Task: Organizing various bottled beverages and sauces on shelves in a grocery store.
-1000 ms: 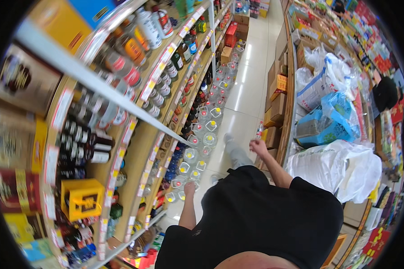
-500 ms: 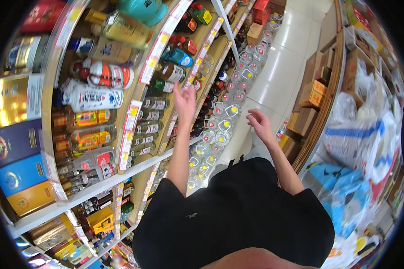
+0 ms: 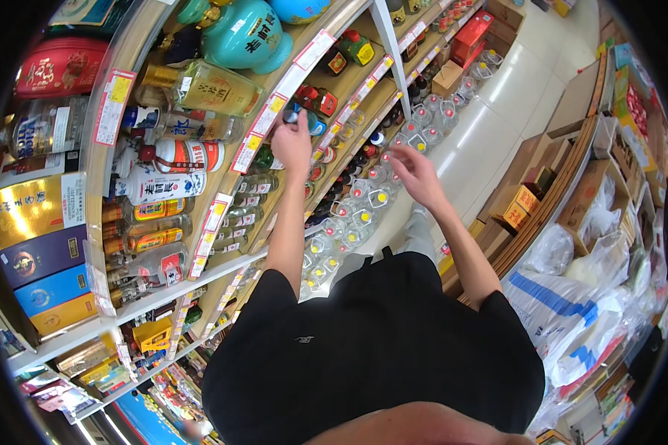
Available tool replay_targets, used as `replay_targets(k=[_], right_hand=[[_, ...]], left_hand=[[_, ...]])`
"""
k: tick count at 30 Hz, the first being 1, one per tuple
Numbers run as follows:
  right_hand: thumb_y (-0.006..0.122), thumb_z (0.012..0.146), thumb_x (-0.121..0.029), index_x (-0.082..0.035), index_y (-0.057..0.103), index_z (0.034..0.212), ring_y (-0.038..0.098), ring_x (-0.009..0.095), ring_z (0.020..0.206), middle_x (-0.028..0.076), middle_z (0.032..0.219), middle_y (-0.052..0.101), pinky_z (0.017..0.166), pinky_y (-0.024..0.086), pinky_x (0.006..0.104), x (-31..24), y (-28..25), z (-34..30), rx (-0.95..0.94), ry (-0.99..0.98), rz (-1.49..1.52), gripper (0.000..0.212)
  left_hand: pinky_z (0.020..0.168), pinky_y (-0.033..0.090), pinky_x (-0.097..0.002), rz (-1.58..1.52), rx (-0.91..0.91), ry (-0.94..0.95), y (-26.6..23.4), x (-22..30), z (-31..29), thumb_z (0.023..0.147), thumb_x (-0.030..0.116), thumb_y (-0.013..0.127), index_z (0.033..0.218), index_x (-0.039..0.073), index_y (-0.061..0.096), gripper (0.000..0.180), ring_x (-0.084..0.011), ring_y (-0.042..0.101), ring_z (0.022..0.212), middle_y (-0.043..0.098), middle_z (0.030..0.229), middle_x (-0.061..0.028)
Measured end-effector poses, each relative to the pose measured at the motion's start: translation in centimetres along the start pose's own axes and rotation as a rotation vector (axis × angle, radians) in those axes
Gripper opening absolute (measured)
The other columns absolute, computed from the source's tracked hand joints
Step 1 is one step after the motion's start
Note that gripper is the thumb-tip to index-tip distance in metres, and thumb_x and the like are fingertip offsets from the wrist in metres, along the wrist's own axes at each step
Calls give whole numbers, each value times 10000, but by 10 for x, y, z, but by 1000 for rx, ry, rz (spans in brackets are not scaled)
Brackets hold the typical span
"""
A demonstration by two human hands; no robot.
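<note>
My left hand [image 3: 293,148] reaches into a middle shelf at the left. Its thumb and fingers close about the neck end of a small blue bottle [image 3: 316,127], which lies among other bottles and is partly hidden by the hand. Just right of it on the same shelf is a dark bottle with a red label [image 3: 323,101]. My right hand [image 3: 417,176] hangs over the aisle with its fingers loosely bent and apart, holding nothing. Beneath it, clear plastic jugs [image 3: 378,198] with red and yellow caps stand in rows along the shelf foot.
Price-tag strips [image 3: 262,133] edge the shelves. Nearer left are a turquoise jar-shaped bottle [image 3: 246,37], a white bottle [image 3: 172,183] and stacked gift boxes [image 3: 44,252]. At the right, cardboard boxes [image 3: 513,206] and plastic bags [image 3: 553,308] line the tiled aisle floor [image 3: 490,119].
My left hand has moved deeper into the shelf and onto the blue bottle. My right hand has moved up and left, nearer the shelves. The whole view has shifted.
</note>
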State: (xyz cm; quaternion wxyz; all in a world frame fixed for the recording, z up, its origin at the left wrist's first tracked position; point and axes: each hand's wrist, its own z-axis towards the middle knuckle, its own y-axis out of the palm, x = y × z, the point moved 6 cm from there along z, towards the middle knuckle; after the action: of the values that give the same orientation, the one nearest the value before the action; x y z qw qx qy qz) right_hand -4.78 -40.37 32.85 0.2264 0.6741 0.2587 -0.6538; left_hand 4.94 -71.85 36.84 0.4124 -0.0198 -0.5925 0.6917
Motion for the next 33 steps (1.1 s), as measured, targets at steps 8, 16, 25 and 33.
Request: replay_targets(k=[8, 16, 25, 33], right_hand=[[642, 898, -126, -50, 606, 1271, 676, 344, 990, 148, 1257, 597, 803, 572, 472, -99, 110, 128, -173, -642, -610, 382], [613, 873, -225, -77, 714, 1035, 705, 346, 1000, 190, 1051, 724, 828, 573, 488, -90, 200, 204, -387, -793, -1043, 241], [626, 925, -344, -139, 693, 1192, 631, 347, 1173, 169, 1229, 681, 986, 500, 508, -90, 242, 219, -315, -882, -1011, 343], [677, 917, -376, -147, 652, 1267, 631, 327, 1178, 158, 1265, 660, 962, 521, 496, -80, 229, 187, -416, -928, -1213, 419]], left_hand=[[528, 495, -469, -28, 98, 158, -40, 26, -94, 941, 297, 733, 1142, 102, 582, 319, -375, 678, 606, 695, 725, -150], [474, 476, -356, -85, 155, 168, -116, 2, -205, 849, 231, 839, 1083, 94, 644, 334, -215, 631, 504, 625, 604, -47], [510, 514, -396, 62, 12, -242, -149, -69, -360, 894, 284, 782, 1112, 144, 637, 296, -278, 683, 567, 681, 657, -71], [559, 531, -436, 178, -19, -518, -178, -108, -418, 927, 296, 740, 1131, 148, 618, 280, -313, 704, 620, 717, 728, -102]])
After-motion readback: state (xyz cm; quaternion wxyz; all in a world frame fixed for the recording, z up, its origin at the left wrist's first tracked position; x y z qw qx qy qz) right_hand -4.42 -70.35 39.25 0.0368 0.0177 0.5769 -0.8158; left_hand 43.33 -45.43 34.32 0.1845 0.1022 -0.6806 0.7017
